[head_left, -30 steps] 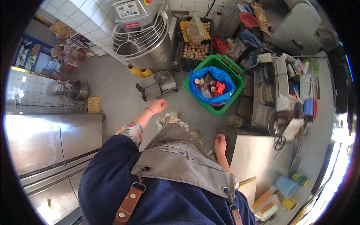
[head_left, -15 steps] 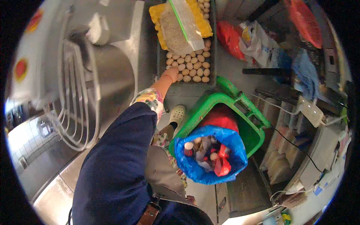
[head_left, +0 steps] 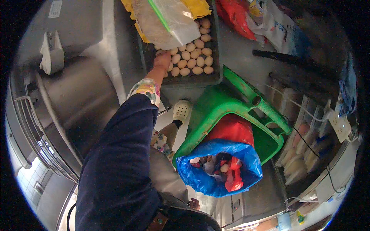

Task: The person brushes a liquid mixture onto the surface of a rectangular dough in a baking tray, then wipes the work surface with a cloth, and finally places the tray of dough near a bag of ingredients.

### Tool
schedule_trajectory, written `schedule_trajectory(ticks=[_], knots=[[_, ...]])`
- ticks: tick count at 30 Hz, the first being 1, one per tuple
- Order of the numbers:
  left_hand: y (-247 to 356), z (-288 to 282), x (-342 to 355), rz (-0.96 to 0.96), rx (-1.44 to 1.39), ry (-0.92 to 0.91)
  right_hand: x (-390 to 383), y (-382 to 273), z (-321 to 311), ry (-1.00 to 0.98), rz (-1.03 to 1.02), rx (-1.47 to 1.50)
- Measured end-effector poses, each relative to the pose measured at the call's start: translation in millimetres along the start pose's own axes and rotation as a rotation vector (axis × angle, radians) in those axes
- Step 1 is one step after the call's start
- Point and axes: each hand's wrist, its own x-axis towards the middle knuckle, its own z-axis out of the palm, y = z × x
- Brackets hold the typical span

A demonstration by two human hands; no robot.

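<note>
At the left edge of a dark tray [head_left: 181,80] of brown eggs [head_left: 191,63], my left hand [head_left: 162,60] is down among the eggs with its fingers curled. Whatever lies in those fingers is hidden under the hand. Over the far part of the tray rest a yellow egg carton [head_left: 197,7] and a clear zip bag [head_left: 162,24] with a green seal. Only a small piece of my right hand [head_left: 194,204] shows low in the picture, beside my apron; its fingers are too small to read.
A green bin [head_left: 216,101] holds a blue bag [head_left: 198,184] of waste, just right of my shoe [head_left: 182,110]. A large steel bowl [head_left: 83,104] with a wire guard [head_left: 40,136] stands left. Red and white sacks [head_left: 283,29] lie far right, near a power strip [head_left: 339,123].
The view has shifted, so the tray sits farther left and higher, and the steel bowl farther left. My left hand stays at the tray's left edge, among the eggs.
</note>
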Motion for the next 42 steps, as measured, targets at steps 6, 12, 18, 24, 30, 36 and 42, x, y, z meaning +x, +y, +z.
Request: schedule_trajectory(ticks=[6,12,18,24,30,36,42], knots=[[22.2,0.3,-66.7,-0.192,-0.321,0.388,-11.8,12.0,31.9,0.025,-0.107,0.111],[28.8,9.0,-191.1,0.079,-0.763,0.926,-7.2,116.9,67.9,-0.218,0.023,0.147],[143.5,-70.3,-474.4,0.689,-1.337,0.426,-96.3,127.5,49.0,0.192,-0.123,0.100],[187.0,41.2,-854.4,1.498,-0.768,-0.181,-168.9,283.7,50.2,0.591,-0.715,0.842],[134.8,300.8,-1159.2,0.822,-0.216,-1.685,-274.2,482.4,21.7,1.052,-0.869,1.202],[130.6,428.8,-1325.6,0.491,0.190,-1.897,-269.3,646.1,14.5,1.229,-0.746,1.366],[250.9,603.5,-1358.5,1.960,0.658,-1.071,-209.6,796.9,4.6,1.320,-0.253,1.401]])
